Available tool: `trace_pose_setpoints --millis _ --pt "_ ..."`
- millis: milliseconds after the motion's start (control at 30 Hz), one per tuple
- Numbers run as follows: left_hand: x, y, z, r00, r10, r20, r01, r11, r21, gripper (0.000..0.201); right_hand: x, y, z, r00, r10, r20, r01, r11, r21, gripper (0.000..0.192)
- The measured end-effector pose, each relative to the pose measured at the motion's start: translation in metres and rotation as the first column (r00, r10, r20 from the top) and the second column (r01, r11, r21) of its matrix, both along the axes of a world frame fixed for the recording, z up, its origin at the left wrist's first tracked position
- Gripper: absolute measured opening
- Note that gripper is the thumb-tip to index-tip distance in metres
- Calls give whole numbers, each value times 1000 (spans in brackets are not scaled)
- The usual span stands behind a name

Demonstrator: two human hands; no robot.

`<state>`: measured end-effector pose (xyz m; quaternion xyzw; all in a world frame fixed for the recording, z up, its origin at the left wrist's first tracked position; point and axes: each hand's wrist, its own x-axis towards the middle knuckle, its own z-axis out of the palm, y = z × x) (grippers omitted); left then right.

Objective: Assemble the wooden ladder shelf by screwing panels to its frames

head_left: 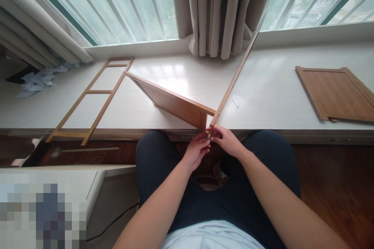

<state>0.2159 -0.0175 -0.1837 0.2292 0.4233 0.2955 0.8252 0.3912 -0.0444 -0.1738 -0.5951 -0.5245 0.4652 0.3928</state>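
seemingly 2 hands [196, 150] [230, 141] touch wooden rail [234, 79]

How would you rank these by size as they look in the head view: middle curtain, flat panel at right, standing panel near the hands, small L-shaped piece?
1. Middle curtain
2. Flat panel
3. Standing panel
4. L-shaped piece

The viewing angle narrows the standing panel, so which panel is really larger is unsure.
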Motion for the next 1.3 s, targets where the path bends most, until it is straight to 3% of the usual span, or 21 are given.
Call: trace_pose_setpoints --millis 233,600,1300 --pt "0 1 -5 1000 -1 15 1 1000 17 46 -5 -5 -4 995 -99 29 96 992 80 44" --pt "3 3 -2 1000 15 4 -15 1000 5 40 -6 -5 -13 989 -146 28 141 983 117 30" --pt "-3 13 -3 999 46 13 -46 999 1 35 -23 0 -29 959 -269 92 243 943 228 35"
